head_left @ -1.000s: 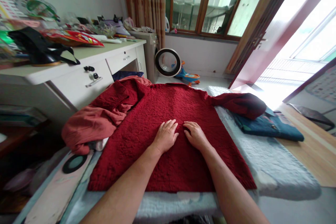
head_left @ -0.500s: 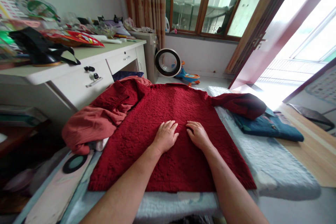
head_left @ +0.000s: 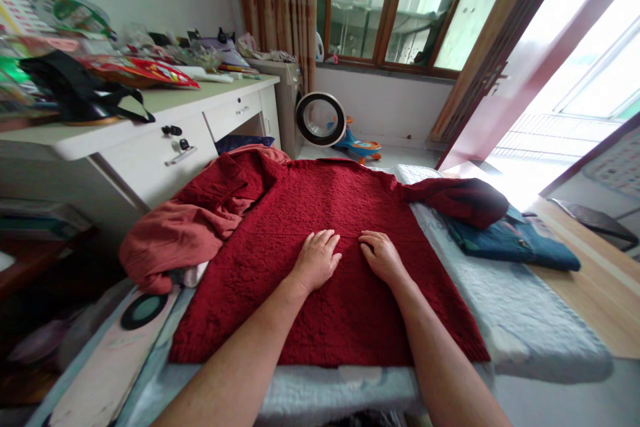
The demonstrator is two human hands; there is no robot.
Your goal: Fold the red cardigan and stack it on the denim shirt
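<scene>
Left hand [head_left: 317, 260] and right hand [head_left: 383, 256] lie flat, fingers spread, palms down, holding nothing, on the red quilted jacket [head_left: 320, 213]. Jacket spread flat across the pale padded bed [head_left: 510, 307]; puckered, embossed fabric, sleeves bunched at both sides.

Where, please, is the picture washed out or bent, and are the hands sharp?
Head view: the doorway is blown out white; the door beside it slants from wide-lens stretch; the left hand and right hand on the red jacket are sharp, evenly lit.
</scene>
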